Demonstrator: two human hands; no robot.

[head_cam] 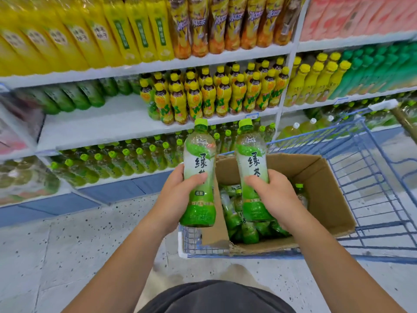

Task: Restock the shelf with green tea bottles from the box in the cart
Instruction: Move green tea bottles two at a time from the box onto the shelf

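Note:
My left hand (174, 195) grips one green tea bottle (198, 154) upright by its lower half, just left of the cardboard box (325, 190). My right hand (274, 197) grips a second green tea bottle (250, 150) upright above the box. Several more green tea bottles (237, 220) lie inside the box, which sits in the blue wire cart (372, 177). The middle shelf (94, 123) has a bare white stretch, with green bottles (72, 96) lined up at its back left.
Yellow-capped tea bottles (214, 96) fill the right part of the middle shelf. Green-capped bottles (112, 161) crowd the shelf below. Yellow bottles (90, 32) stand on the top shelf. The speckled floor (67, 256) lies between me and the shelving. The cart handle (401, 118) is at the right.

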